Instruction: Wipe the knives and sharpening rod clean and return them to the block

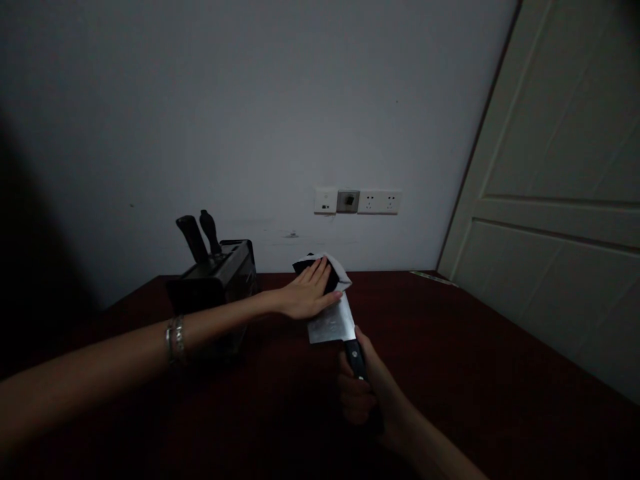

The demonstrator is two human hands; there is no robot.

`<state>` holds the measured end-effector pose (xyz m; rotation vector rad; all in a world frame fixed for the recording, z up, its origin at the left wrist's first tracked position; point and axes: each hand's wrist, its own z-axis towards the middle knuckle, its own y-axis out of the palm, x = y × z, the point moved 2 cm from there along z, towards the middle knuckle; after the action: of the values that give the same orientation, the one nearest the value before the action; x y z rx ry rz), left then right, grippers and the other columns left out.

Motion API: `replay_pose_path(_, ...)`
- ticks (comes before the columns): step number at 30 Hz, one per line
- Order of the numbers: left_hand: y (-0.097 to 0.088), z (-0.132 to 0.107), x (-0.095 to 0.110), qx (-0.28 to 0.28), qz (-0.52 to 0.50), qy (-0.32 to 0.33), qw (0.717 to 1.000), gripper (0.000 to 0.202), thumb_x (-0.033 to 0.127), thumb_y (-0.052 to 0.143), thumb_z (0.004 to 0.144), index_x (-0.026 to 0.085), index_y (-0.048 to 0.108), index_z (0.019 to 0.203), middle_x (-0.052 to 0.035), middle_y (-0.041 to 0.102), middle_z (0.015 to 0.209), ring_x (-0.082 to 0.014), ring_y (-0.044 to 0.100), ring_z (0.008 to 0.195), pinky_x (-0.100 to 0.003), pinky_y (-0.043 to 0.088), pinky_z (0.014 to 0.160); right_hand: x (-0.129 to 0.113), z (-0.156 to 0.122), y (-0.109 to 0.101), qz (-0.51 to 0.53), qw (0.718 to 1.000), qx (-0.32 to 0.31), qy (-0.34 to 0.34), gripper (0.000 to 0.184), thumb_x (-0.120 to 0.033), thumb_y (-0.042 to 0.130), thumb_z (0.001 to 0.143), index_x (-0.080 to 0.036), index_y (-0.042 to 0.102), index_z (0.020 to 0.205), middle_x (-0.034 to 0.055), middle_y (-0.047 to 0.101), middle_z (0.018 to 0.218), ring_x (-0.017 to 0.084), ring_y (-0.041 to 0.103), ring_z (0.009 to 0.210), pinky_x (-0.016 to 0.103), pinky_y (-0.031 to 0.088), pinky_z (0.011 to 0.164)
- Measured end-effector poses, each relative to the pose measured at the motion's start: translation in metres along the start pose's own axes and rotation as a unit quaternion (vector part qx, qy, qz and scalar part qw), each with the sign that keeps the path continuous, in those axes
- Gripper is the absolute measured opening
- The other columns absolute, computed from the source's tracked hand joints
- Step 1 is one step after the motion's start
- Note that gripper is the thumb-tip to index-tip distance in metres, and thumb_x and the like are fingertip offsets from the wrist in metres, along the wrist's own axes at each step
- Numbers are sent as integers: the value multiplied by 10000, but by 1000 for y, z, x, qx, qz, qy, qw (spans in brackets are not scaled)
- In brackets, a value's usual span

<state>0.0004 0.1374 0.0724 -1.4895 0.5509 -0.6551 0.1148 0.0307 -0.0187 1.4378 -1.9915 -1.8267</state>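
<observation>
My right hand (367, 383) is wrapped round the black handle of a cleaver (333, 323), whose broad metal blade points away from me. Flat over the upper part of the blade lies my left hand (310, 290), fingers stretched out and thumb apart. Beneath those fingers is a black and white cloth (343, 272), pressed against the blade. The cloth and my left hand hide the blade's far end. To the left, a dark knife block (237, 263) stands beside my left forearm, with two black handles sticking up from it.
The dark red-brown table (425, 333) reaches back to a pale wall. Sockets and a switch (357, 201) sit on the wall behind my hands. At the right a panelled door (560, 200) borders the table. A thin strip (434, 278) lies near the back right edge.
</observation>
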Motion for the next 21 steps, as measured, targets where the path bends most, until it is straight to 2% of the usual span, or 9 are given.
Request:
replay_pose_path(3,-4,12,-7,7,6,-21,1000,835,608,65,847,-23,-37,1383,-186,-141,1439,-277,-125,1330,-442,50,1084,-1,0,1,-12,1000,-2,7,726,-662,24,815,-187,376,394,-79,241,248,41,131,211,162,171,245)
replay_pose_path(7,-6,12,-1,28,21,-5,999,841,605,86,847,-34,-25,1383,-187,-124,1444,-281,-127,1329,-436,49,1085,-4,0,2,-18,1000,9,-2,730,-655,29,820,-186,389,392,-79,237,244,42,116,208,163,152,237)
replay_pose_path(10,-2,4,9,19,21,21,999,851,618,89,841,-28,-13,1385,-190,-128,1440,-281,-128,1327,-438,51,1086,-6,0,1,-7,1000,7,-9,714,-652,74,827,-183,403,400,-80,246,255,40,122,218,160,144,243)
replay_pose_path(15,12,-14,24,-16,8,58,998,866,636,91,835,-22,-26,1385,-202,-147,1432,-280,-143,1318,-433,64,1091,-5,1,-3,8,1000,3,17,738,-676,37,805,-186,382,375,-77,229,250,41,110,221,169,144,245)
replay_pose_path(21,27,-41,38,-24,21,115,993,842,620,128,847,-10,2,1392,-207,-103,1444,-276,-144,1317,-426,69,1097,-3,3,-8,34,999,16,18,757,-669,32,809,-172,455,426,-85,236,260,28,89,223,152,133,241)
